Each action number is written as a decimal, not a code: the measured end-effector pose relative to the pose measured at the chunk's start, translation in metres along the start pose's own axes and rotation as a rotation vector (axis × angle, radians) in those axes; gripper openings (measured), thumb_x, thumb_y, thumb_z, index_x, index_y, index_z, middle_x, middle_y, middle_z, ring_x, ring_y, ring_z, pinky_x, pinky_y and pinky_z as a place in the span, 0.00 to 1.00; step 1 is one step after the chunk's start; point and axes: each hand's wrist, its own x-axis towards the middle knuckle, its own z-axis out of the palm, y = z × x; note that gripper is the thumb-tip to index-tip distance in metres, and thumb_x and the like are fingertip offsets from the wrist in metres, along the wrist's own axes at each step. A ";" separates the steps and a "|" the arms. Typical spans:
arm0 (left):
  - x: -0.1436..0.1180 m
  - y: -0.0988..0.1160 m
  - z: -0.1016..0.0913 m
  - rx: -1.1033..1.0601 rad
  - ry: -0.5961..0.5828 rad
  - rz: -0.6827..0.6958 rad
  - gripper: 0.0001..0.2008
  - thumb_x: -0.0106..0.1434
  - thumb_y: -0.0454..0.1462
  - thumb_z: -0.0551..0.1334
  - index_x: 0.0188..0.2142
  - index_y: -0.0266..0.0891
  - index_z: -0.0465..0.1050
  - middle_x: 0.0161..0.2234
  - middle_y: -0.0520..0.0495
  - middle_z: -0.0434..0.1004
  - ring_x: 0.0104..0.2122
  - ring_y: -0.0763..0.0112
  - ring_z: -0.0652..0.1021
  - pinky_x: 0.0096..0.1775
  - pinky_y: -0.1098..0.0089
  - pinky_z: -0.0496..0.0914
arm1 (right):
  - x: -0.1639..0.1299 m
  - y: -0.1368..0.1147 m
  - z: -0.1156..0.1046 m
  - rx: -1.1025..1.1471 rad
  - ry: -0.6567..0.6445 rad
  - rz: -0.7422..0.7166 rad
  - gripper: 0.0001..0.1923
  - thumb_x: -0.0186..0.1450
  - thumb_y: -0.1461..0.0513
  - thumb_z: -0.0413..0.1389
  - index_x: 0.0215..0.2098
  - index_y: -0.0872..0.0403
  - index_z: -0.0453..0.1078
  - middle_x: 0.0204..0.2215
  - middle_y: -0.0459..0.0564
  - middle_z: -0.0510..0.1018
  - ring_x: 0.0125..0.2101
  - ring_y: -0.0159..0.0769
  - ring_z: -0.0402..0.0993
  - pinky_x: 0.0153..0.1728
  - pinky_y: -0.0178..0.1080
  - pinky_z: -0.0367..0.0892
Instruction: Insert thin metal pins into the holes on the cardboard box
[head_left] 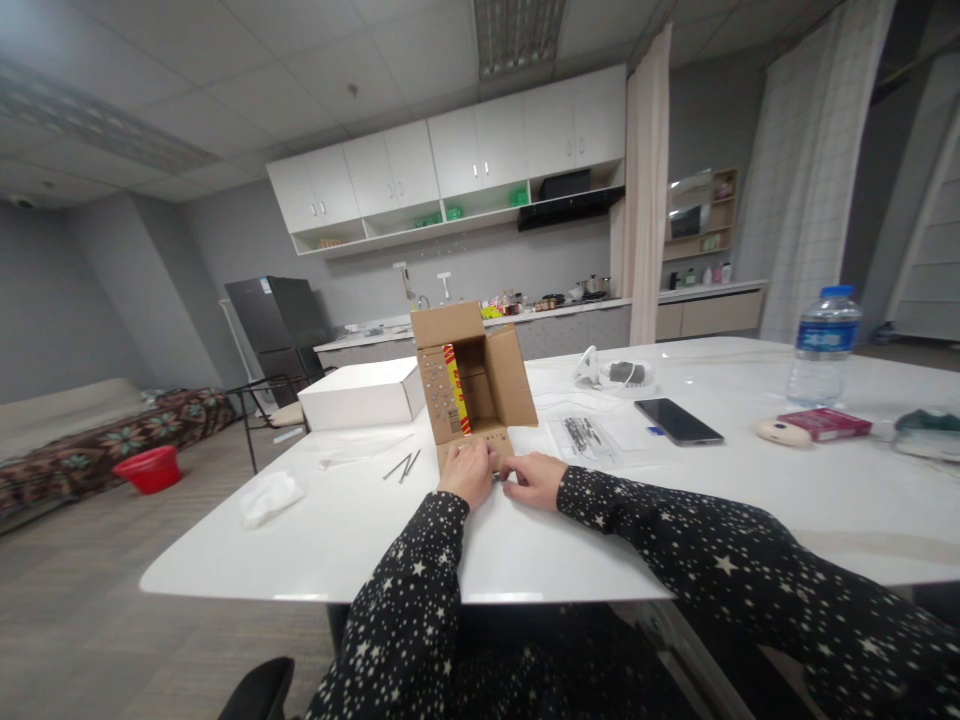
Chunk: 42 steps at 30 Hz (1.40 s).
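An open cardboard box stands on the white table with its flaps spread. Small pale spots dot its left side, and red-and-yellow tape runs down one edge. My left hand is closed over the box's front flap, fingers pointing forward. Close beside it, my right hand rests low at the flap's corner with its fingers curled together. A small dark bit shows between the two hands, too small to name. Two thin metal rods, like long nails, lie left of the box.
Behind the box's left side is a white box. Crumpled white tissue lies nearer left. To the right are a clear plastic bag, a phone, a white cabled device, a maroon packet and a water bottle.
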 end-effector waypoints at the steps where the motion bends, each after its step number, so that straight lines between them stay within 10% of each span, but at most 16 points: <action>1: 0.000 0.000 -0.001 -0.009 0.024 0.002 0.13 0.67 0.39 0.43 0.40 0.36 0.62 0.39 0.42 0.73 0.43 0.62 0.72 0.45 0.59 0.59 | 0.000 0.000 0.000 -0.002 -0.001 -0.001 0.13 0.57 0.59 0.52 0.39 0.52 0.72 0.22 0.45 0.74 0.24 0.32 0.67 0.26 0.33 0.56; 12: 0.002 -0.001 -0.009 -0.167 0.242 -0.010 0.09 0.65 0.39 0.52 0.38 0.40 0.69 0.38 0.47 0.72 0.41 0.68 0.72 0.44 0.65 0.62 | -0.001 0.001 0.001 -0.020 -0.014 0.019 0.13 0.58 0.58 0.53 0.40 0.52 0.72 0.23 0.45 0.75 0.25 0.32 0.68 0.26 0.33 0.57; 42: 0.006 -0.019 0.003 -0.175 0.235 -0.092 0.15 0.67 0.39 0.46 0.41 0.39 0.70 0.40 0.43 0.74 0.41 0.67 0.74 0.45 0.66 0.67 | -0.001 0.000 0.000 -0.018 -0.010 0.009 0.13 0.58 0.59 0.53 0.39 0.53 0.72 0.21 0.44 0.73 0.23 0.30 0.66 0.26 0.32 0.56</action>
